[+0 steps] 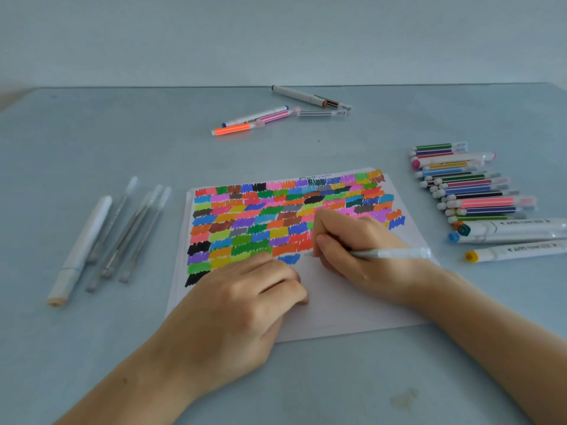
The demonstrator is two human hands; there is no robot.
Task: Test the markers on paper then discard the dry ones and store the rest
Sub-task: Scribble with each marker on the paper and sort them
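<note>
A white sheet of paper (pixel 343 305) lies in the middle of the table, its upper part filled with several rows of coloured scribble patches. My right hand (pixel 359 250) grips a pale grey marker (pixel 389 253) with its tip on the paper, just right of a blue patch. My left hand (pixel 245 299) rests on the paper's lower left part with its fingers curled, holding the sheet down. Whether it holds the marker's cap is hidden.
Several pale grey markers (pixel 122 237) lie in a group at the left. A row of several coloured markers (pixel 472 185) lies at the right, with thick white ones (pixel 515 231) below. A few markers, one orange (pixel 236 129), lie at the back.
</note>
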